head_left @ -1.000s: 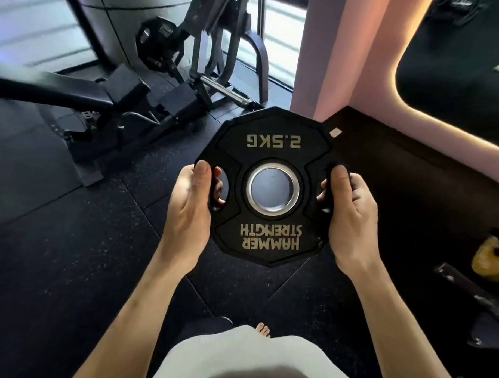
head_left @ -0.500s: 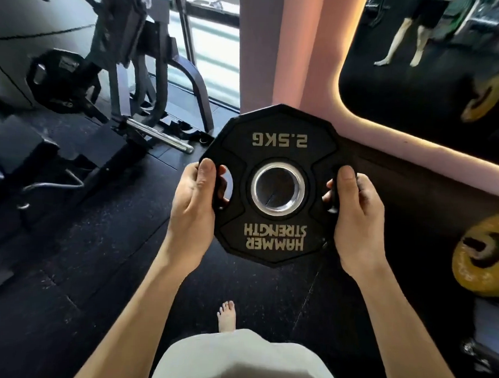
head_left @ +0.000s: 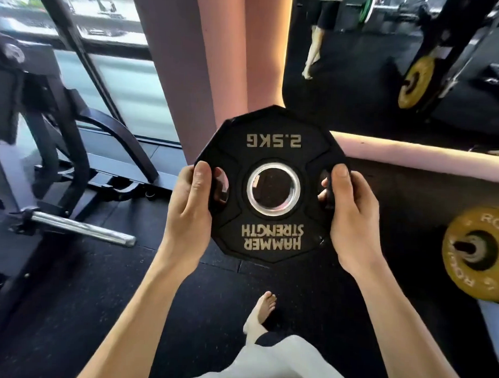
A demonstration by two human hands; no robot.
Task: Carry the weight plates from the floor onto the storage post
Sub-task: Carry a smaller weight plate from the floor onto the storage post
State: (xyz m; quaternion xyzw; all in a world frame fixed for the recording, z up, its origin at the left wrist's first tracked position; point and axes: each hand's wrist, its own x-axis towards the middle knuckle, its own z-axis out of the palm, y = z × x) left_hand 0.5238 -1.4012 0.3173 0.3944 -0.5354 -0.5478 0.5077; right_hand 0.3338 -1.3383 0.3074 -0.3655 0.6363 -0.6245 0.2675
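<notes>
Currently on my feed, itemised as seen from the head view.

Item 1: weight plate (head_left: 270, 240), black, many-sided, lettered "2.5KG" and "HAMMER STRENGTH", both upside down from my angle. It has a bright metal ring round its centre hole and a grip slot at each side. It is held up in the air in front of the body, face toward the camera, clear of the floor.

Item 2: left hand (head_left: 189, 212). I see its thumb laid over the plate's left rim and its fingers curled in through the left slot, holding the plate firmly.

Item 3: right hand (head_left: 353, 218). It mirrors the left, with the thumb on the right rim and fingertips showing through the right slot, so it too is closed round the plate.

Item 4: steel bar end (head_left: 83, 229), bright, jutting out level from a dark machine frame (head_left: 63, 142) at the left, well apart from the plate. I cannot tell if this is the storage post.

Item 5: yellow plate (head_left: 478, 253), already seated on a peg at the right edge, near the right forearm.

Item 6: mirror (head_left: 360, 65) on the pink wall (head_left: 219, 60) ahead, showing a second yellow plate and a standing figure's legs.

Item 7: bare foot (head_left: 261, 311) on the black rubber floor (head_left: 112, 283), below the plate.
</notes>
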